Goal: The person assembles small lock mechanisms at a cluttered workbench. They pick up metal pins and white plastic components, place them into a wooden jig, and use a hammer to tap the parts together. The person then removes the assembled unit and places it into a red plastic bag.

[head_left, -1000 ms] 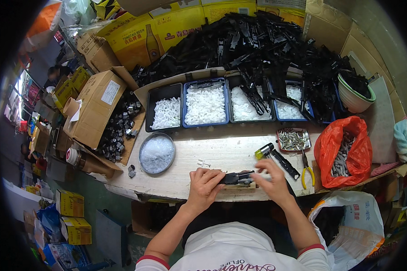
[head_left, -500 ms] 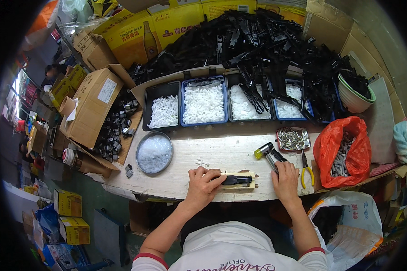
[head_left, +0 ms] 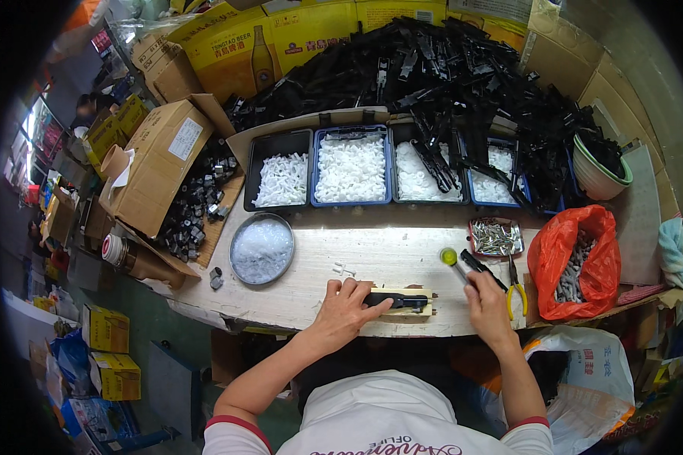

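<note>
Our left hand steadies the black part, lying on the pale block between both hands; our right hand grasps the yellow-tipped hammer by its handle. We judge: keep the part flat, left hand clear of the hammer's head.

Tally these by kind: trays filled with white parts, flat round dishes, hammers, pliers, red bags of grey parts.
White-filled trays: 4
Flat round dish: 1
Hammer: 1
Pliers: 1
Red bag: 1
Total: 8

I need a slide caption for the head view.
Left hand holds black part on pale block; right hand holds hammer.
</note>
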The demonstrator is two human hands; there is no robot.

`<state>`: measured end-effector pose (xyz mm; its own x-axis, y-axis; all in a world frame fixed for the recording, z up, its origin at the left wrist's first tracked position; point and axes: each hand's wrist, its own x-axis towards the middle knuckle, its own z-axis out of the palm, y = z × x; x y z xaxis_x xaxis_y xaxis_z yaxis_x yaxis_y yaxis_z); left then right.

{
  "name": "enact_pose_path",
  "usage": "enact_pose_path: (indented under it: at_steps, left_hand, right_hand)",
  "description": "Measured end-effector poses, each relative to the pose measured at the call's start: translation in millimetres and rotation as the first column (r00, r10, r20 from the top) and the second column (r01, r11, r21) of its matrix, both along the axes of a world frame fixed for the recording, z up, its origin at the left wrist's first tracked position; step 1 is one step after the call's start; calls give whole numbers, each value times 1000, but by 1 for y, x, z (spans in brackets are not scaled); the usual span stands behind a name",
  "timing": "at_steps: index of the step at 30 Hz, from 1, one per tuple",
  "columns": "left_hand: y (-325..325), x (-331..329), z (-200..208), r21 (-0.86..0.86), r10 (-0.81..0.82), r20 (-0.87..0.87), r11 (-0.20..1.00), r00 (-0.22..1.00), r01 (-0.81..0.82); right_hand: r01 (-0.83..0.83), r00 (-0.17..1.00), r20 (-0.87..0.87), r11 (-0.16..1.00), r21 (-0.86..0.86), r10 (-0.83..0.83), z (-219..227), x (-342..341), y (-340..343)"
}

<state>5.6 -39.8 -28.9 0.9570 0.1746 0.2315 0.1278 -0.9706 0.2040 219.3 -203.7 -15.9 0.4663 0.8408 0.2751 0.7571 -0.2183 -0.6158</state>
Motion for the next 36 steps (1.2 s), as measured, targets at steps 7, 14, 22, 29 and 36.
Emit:
enact_pose_path:
  at_steps: [7,14,22,29,36]
  left_hand:
    - [5,5,17,44,-46,-225,997,973,57]
    - [6,5,16,64,-75,-193,994,978,89]
    - [5,8,20,29,-72,-192,996,979,79]
    - [11,11,14,-197,0,-63,980,998,-12]
    - [6,7,7,-391,193,24,905,981,-169]
  right_hand:
    - [-182,966,136,953,-241,219,27,-39,-11]
    - [-142,964,209,983,-116,164,54,-51,-10]
    - [-116,952,249,962,-245,178,48,-55,-4]
    - [-158,935,218,882,-444,278,36,-44,-1]
    - [-166,967,190,986,-22,167,46,-58,20]
